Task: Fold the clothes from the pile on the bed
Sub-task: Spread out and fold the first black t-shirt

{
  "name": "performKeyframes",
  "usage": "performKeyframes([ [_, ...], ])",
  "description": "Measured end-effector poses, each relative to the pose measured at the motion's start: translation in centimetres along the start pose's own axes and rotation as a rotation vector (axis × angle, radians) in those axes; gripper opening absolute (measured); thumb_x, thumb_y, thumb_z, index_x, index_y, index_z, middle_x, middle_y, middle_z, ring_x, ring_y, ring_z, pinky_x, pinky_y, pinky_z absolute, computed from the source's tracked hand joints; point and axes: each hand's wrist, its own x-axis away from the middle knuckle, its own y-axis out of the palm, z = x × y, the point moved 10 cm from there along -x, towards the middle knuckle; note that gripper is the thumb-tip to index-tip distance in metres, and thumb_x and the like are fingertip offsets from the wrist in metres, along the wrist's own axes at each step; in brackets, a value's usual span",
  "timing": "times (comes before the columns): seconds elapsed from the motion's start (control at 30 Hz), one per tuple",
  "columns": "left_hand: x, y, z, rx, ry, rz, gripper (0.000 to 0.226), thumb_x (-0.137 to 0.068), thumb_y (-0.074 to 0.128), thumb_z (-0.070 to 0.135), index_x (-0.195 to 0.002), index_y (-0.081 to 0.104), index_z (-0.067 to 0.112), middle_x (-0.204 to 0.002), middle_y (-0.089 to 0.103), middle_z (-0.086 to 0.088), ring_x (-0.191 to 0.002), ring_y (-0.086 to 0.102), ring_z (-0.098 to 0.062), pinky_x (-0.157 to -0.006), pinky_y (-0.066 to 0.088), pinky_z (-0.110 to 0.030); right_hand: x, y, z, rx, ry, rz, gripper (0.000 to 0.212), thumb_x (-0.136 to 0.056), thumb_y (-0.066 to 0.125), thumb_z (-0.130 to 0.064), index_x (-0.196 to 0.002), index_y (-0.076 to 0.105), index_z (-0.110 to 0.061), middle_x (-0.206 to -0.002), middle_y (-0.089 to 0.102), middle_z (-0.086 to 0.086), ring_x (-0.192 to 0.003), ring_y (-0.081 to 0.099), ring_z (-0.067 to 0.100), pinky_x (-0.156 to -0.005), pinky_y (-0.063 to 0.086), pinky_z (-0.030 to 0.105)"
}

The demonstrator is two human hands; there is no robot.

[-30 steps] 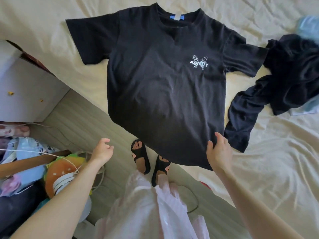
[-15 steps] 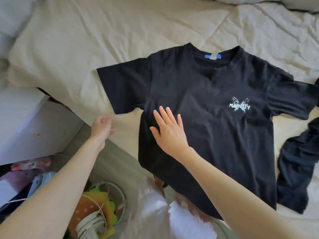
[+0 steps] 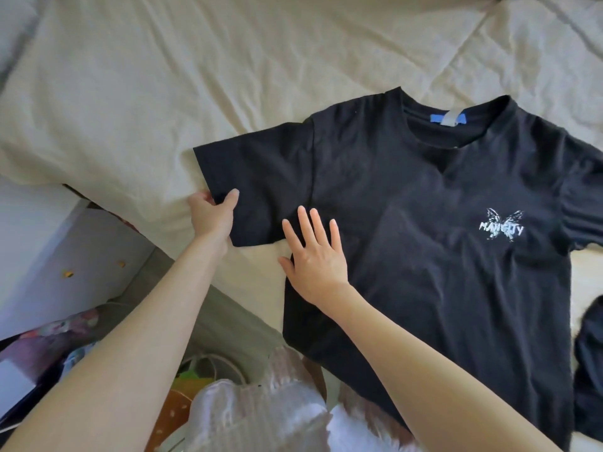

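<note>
Change: half a second ago my left hand [image 3: 212, 215] was hovering just off the sleeve edge, touching nothing; now it has closed on the lower corner of the left-frame sleeve [image 3: 257, 184], thumb on top of the cloth and the other fingers tucked under it.
Right hand: my right hand [image 3: 315, 256] stays flat on the black T-shirt [image 3: 424, 239], fingers straight and spread, pressing the cloth near the armpit seam at centre frame; it grips nothing.
Before that: a second ago my right hand was down at the hem, and the shirt hung partly over the bed edge.
Where the shirt is: spread face up on the cream bed sheet [image 3: 146, 93], filling the right half of the frame, collar toward the top, hem running off toward the lower right.
Meaning for the task: I judge the smoothing is done and the first fold is starting, the sleeve going in over the chest while my flat hand marks the crease line.
Left to do: a dark garment [image 3: 590, 370] lies at the right edge of the frame, still unfolded.
Print: a white butterfly logo [image 3: 502, 225] on the chest with lettering across it; I read "MAN" and "TY", the middle letters unclear.
Neck label: a blue tag [image 3: 546, 119] with a pale loop inside the collar; no text legible.
</note>
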Motion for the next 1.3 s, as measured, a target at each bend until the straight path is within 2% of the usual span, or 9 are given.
performKeyframes([
  [0.17, 2.0, -0.4, 2.4, -0.045, 0.107, 0.087, 0.008, -0.091, 0.058, 0.014, -0.097, 0.057, 0.009, -0.087, 0.059, 0.003, -0.091, 0.059, -0.023, -0.087, 0.053, -0.038, 0.5, -1.3, 0.2, -0.145, -0.046, 0.003, 0.054, -0.102, 0.029, -0.036, -0.152, 0.013, -0.022, -0.16, -0.005, 0.006, -0.147, -0.008, 0.025, -0.116, -0.007, 0.044],
  [0.4, 12.0, 3.1, 10.3, -0.294, 0.741, 0.114, 0.026, -0.095, 0.052, 0.016, -0.118, 0.056, 0.004, -0.103, 0.056, -0.003, -0.087, 0.053, -0.011, -0.072, 0.039, -0.008, 7.0, -3.6, 6.1, -0.695, 0.121, 0.218, 0.046, -0.1, 0.042, -0.03, -0.145, 0.035, -0.023, -0.156, 0.025, -0.006, -0.13, 0.044, 0.014, -0.106, 0.032, 0.022],
  [0.53, 19.7, 12.3, 9.4, -0.482, 1.013, -0.226, 0.033, -0.092, 0.054, 0.011, -0.122, 0.055, -0.001, -0.111, 0.056, -0.018, -0.096, 0.058, -0.033, -0.082, 0.045, -0.038, 11.9, -0.4, 14.3, -1.437, 0.641, 0.32, 0.037, -0.101, 0.039, -0.031, -0.135, 0.048, -0.021, -0.133, 0.054, -0.003, -0.117, 0.055, 0.012, -0.106, 0.041, 0.035],
  [0.63, 22.4, 18.5, 3.8, -0.706, 0.905, -0.625, 0.044, -0.095, 0.051, 0.02, -0.138, 0.044, 0.013, -0.127, 0.048, -0.004, -0.105, 0.055, -0.022, -0.088, 0.048, -0.042, 13.8, 1.7, 17.2, -1.787, 0.825, 0.248, 0.041, -0.1, 0.037, -0.04, -0.136, 0.043, -0.021, -0.127, 0.055, -0.001, -0.112, 0.057, 0.016, -0.098, 0.047, 0.039],
  [0.7, 21.9, 18.5, 2.2, -0.728, 0.868, -0.605, 0.038, -0.095, 0.051, 0.019, -0.133, 0.05, 0.015, -0.124, 0.051, -0.002, -0.107, 0.053, -0.019, -0.092, 0.046, -0.038, 14.3, 1.6, 18.6, -1.727, 0.858, 0.217, 0.036, -0.099, 0.042, -0.04, -0.13, 0.046, -0.022, -0.124, 0.055, -0.002, -0.109, 0.056, 0.015, -0.095, 0.047, 0.037],
  [0.87, 15.8, 10.5, 3.1, -0.576, 0.749, -0.079, 0.03, -0.092, 0.056, 0.015, -0.121, 0.055, 0.009, -0.114, 0.055, -0.012, -0.106, 0.051, -0.027, -0.088, 0.044, -0.036, 11.6, -5.0, 22.2, -0.959, 0.759, 0.449, 0.038, -0.095, 0.051, -0.032, -0.128, 0.051, -0.014, -0.121, 0.053, 0.002, -0.109, 0.052, 0.018, -0.093, 0.036, 0.027],
  [1.0, 11.2, 9.7, 0.4, -0.463, 0.488, -0.23, 0.034, -0.093, 0.056, 0.021, -0.125, 0.051, 0.012, -0.119, 0.054, -0.006, -0.101, 0.054, -0.013, -0.085, 0.041, -0.022, 4.6, -10.6, 19.4, -0.605, 0.424, 0.457, 0.042, -0.096, 0.05, -0.032, -0.134, 0.048, -0.014, -0.135, 0.048, 0.007, -0.123, 0.042, 0.027, -0.102, 0.035, 0.042],
  [1.13, 9.7, 9.9, -1.3, -0.345, 0.321, -0.322, 0.027, -0.092, 0.059, 0.027, -0.116, 0.057, 0.015, -0.101, 0.061, 0.005, -0.09, 0.056, -0.009, -0.078, 0.041, -0.019, -1.8, -12.2, 16.8, -0.473, 0.318, 0.339, 0.051, -0.097, 0.044, -0.042, -0.141, 0.039, -0.016, -0.143, 0.041, 0.005, -0.132, 0.033, 0.026, -0.105, 0.029, 0.046],
  [1.3, 9.5, 10.3, -3.1, -0.466, 0.292, -0.466, 0.024, -0.089, 0.058, 0.04, -0.088, 0.058, 0.016, -0.074, 0.056, 0.01, -0.068, 0.051, -0.006, -0.06, 0.037, -0.02, -7.4, -13.2, 14.2, -0.388, 0.236, 0.27, 0.028, -0.096, 0.046, -0.042, -0.091, 0.048, -0.014, -0.082, 0.05, -0.003, -0.086, 0.049, 0.021, -0.082, 0.036, 0.038],
])
